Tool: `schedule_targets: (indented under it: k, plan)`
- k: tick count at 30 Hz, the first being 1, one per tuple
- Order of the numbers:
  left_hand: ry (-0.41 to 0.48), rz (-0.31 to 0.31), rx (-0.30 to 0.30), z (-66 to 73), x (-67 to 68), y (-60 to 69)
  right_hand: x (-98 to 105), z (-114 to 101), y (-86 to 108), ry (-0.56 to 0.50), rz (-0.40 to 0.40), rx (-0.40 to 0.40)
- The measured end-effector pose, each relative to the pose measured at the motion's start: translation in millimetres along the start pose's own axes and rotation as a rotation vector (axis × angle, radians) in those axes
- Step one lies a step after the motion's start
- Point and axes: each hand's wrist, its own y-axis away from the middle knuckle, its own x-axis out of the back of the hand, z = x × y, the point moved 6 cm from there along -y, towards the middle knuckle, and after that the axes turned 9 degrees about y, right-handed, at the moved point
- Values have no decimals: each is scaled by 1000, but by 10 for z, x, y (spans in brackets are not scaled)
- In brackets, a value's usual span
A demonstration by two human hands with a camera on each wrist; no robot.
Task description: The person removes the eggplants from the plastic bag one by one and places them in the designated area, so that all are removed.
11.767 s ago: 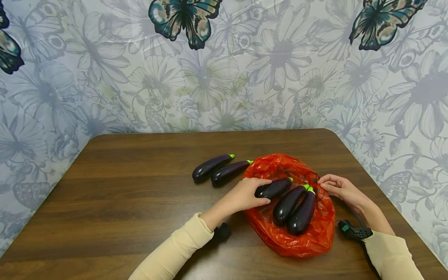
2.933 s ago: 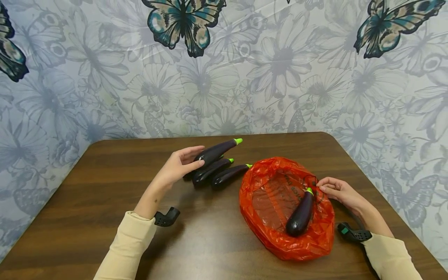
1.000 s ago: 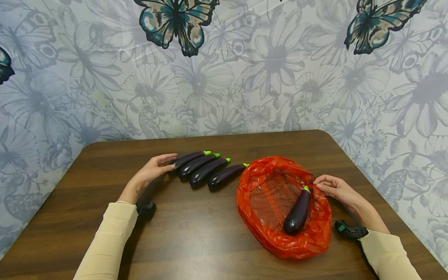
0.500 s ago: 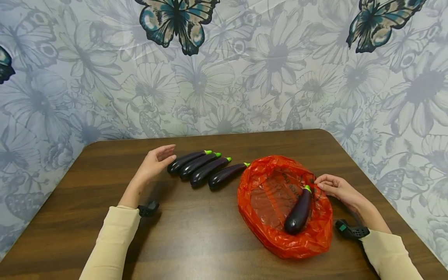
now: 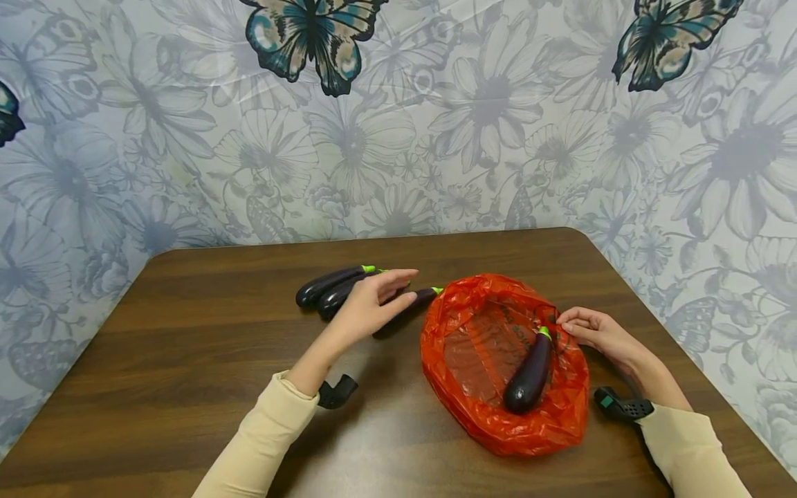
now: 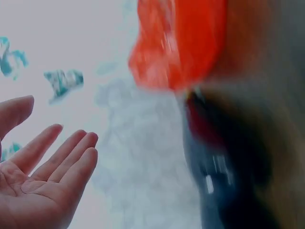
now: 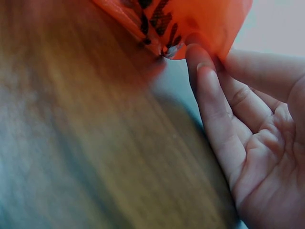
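Observation:
A red plastic bag point(image 5: 454, 360) lies wide-mouthed on the table, with one eggplant point(image 5: 529, 373) inside it. My right hand point(image 5: 607, 339) pinches the bag's right rim between thumb and fingers; the right wrist view shows this grip up close. Left of the bag, several eggplants point(image 5: 330, 285) lie side by side in a slanted row. Over the right part of that row hangs my left hand point(image 5: 367, 308), fingers extended and holding nothing, hiding part of the eggplants. In the left wrist view, the left palm point(image 6: 43, 191) is bare and a blurred eggplant point(image 6: 214, 167) shows beside it.
The brown wooden table point(image 5: 156, 387) ends at a wall covering point(image 5: 398, 152) printed with flowers and butterflies. Each wrist carries a black camera mount, such as the left one point(image 5: 337, 392).
Eggplants from the bag have joined the row on the left over the earlier frames. Lately my empty left hand has left the row's far-left end and moved right, toward the bag. My right hand stays put.

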Motion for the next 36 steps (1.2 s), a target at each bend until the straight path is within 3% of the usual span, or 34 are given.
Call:
schedule_targets:
  k: [4,11,17,21,25,29,36]
  plan:
    - [-13,-83,-15,75,-374,-30,-21,-33,-32,-13,-11,8]
    - [-75,-191,-28,179,-920,-59,2,-39,-22,5,-4,3]
    - [-100,-320,-37,235,-1415,-61,15,-14,43,18,10,-13]
    - [-221,-413,-51,226,-1672,-36,-6,-12,63,23,6,-14]
    - [-365,-511,-71,177,-1845,24,-18,-6,70,38,3,-6]
    - [-443,-590,-95,122,-1945,93,-17,5,57,51,10,-10]
    - [-575,-605,-90,57,-1955,147,-11,-5,6,58,9,5]
